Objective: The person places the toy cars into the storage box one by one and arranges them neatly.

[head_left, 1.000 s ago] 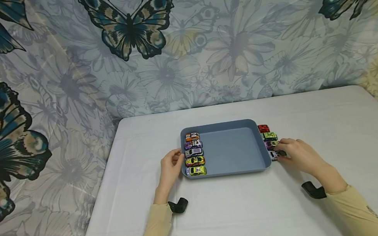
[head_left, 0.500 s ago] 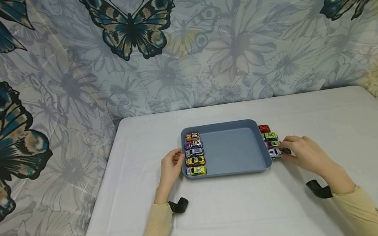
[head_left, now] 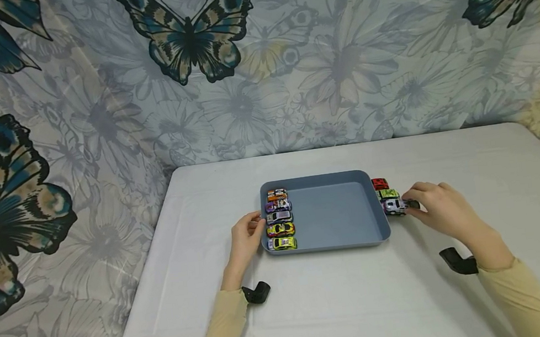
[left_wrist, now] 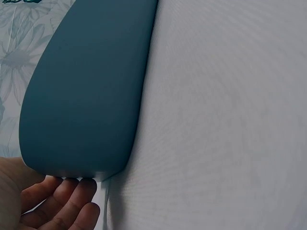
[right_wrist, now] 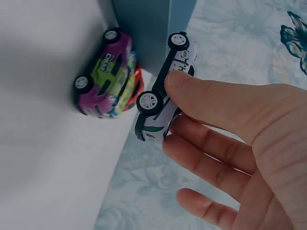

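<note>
At the right end of the grey-blue tray (head_left: 332, 211), my right hand (head_left: 442, 210) pinches a white toy car (head_left: 394, 207) between thumb and fingers. In the right wrist view the white car (right_wrist: 165, 91) is raised off the table, side-on, beside a purple and green toy car (right_wrist: 105, 76). That car stands on the table against the tray's outer wall. My left hand (head_left: 245, 241) holds the tray's left edge; in the left wrist view its fingers (left_wrist: 79, 201) bend against the tray's end wall. Inside the tray, along its left side, stand several toy cars (head_left: 281, 229) in a column.
A red toy car (head_left: 380, 183) and a lime-green one (head_left: 389, 194) stand outside the tray's right wall. White cloth (head_left: 340, 305) covers the table. Behind it hangs a butterfly-patterned fabric (head_left: 341, 88). A black wrist mount (head_left: 458, 262) juts from each sleeve.
My right hand has lifted the white car from the near end of the right-hand column and moved it slightly away from me, above the purple and green car. My left hand stays at the tray.
</note>
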Tool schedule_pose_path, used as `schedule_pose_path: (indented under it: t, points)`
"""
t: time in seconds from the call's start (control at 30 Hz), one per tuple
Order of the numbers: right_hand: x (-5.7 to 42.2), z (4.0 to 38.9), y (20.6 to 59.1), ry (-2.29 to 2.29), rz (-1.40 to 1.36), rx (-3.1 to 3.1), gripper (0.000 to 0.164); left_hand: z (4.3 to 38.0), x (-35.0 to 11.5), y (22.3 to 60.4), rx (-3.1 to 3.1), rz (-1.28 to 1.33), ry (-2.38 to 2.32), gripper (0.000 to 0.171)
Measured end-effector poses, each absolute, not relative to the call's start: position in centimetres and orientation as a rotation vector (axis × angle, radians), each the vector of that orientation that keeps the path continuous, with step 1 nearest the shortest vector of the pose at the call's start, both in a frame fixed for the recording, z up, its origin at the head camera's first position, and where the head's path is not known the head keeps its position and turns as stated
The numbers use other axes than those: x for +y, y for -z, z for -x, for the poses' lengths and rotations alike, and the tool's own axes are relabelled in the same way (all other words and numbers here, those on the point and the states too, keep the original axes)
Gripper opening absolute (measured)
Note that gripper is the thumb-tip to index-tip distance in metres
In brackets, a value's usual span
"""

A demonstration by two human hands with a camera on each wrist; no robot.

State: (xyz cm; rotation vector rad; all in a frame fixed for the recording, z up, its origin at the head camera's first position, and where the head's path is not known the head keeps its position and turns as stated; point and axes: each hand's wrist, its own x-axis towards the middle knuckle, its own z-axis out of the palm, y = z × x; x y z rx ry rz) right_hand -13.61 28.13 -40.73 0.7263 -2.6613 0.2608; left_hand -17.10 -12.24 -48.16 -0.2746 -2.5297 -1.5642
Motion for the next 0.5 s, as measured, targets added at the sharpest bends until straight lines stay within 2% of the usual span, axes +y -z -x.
schedule_pose_path:
  t: [0.5]
  points:
    - [25.2,16.2,39.4,-0.277,-0.799,-2.69,0.025,17.2,-12.2,48.3,-2.541,0.273,1.557,0.028]
